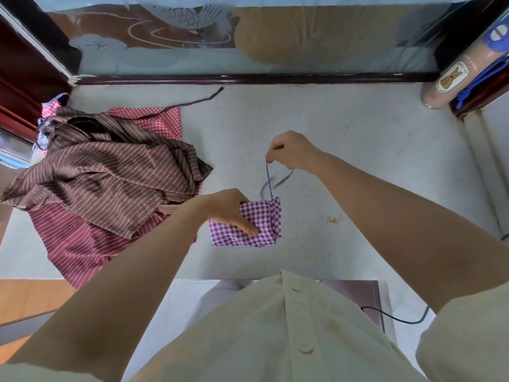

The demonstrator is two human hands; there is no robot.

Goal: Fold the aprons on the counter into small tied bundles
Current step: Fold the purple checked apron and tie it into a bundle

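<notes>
A small folded purple-checked apron bundle (257, 226) lies on the grey counter (358, 161) in front of me. My left hand (230, 209) grips its left side, thumb lying across the top of the fabric. A thin blue-and-white striped tie string (268, 180) rises from the bundle's far edge. My right hand (289, 151) pinches the upper end of that string and holds it taut above the bundle; a blurred loop of it hangs below the hand.
A heap of unfolded aprons sits at the left: a brown striped one (104, 172) on top, a red striped one (80, 244) beneath, a red checked one (157, 119) behind. A glass panel (220, 45) bounds the far edge. A tan bottle (451, 78) lies at the back right.
</notes>
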